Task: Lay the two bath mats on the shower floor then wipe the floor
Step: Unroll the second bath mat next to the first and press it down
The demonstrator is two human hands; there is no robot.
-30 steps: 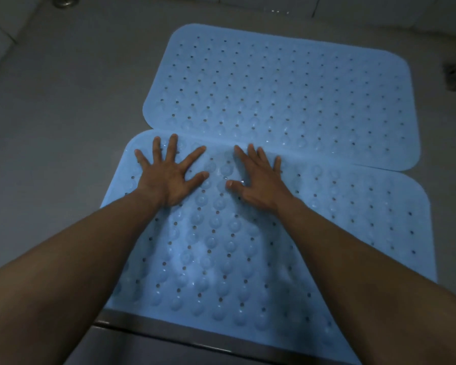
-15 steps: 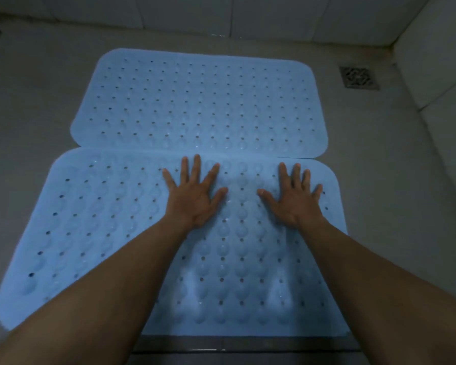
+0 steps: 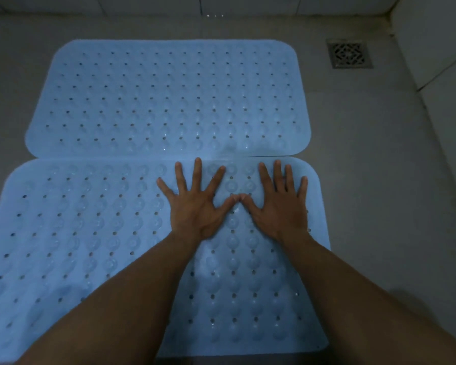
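Two light blue perforated bath mats lie flat on the grey shower floor. The far mat sits toward the back wall. The near mat lies right in front of it, their long edges meeting. My left hand and my right hand press palm-down on the right part of the near mat, fingers spread, thumb tips touching. Neither hand holds anything. My forearms hide part of the near mat.
A square metal drain grate sits in the floor at the back right. Tiled walls rise along the back and the right side. Bare grey floor lies to the right of the mats.
The view has swung right across the mats. Both hands have slid toward the near mat's right end and far edge, and the thumbs have come together.
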